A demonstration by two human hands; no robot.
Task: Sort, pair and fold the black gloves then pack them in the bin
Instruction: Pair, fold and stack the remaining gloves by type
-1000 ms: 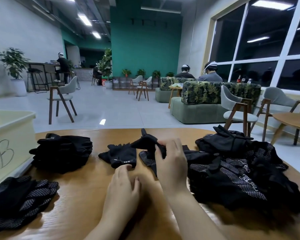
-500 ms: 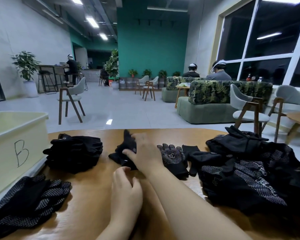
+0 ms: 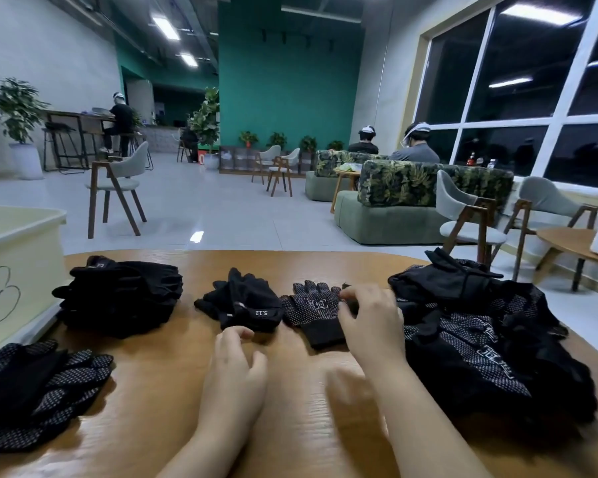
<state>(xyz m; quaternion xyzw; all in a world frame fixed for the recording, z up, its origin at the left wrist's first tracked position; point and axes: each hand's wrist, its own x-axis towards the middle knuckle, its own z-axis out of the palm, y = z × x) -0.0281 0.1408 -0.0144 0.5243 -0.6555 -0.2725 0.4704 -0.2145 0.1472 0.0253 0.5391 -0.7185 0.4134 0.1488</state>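
Our right hand (image 3: 370,319) pinches the dotted glove (image 3: 311,310); our left hand (image 3: 233,370) rests loosely curled on the worktop (image 3: 159,391), holding nothing. The bin (image 3: 21,267) reads "B".

Two hands (image 3: 233,367) (image 3: 370,319), one bin (image 3: 21,257), four glove heaps (image 3: 121,294) (image 3: 38,388) (image 3: 480,332) (image 3: 242,301), one loose dotted glove (image 3: 311,308).

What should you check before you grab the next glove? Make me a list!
1. Dotted glove lies flat on the table: ok.
2. Right hand on it: fingers curl at its fingertip end, grip cannot tell.
3. Left hand free: ok, rests on the table, holding nothing.
4. Matching dotted glove within reach: ok, the loose pile on the right shows dotted ones.
5. Bin marked B nearby: ok, at the left.
6. Room in the bin: cannot tell.
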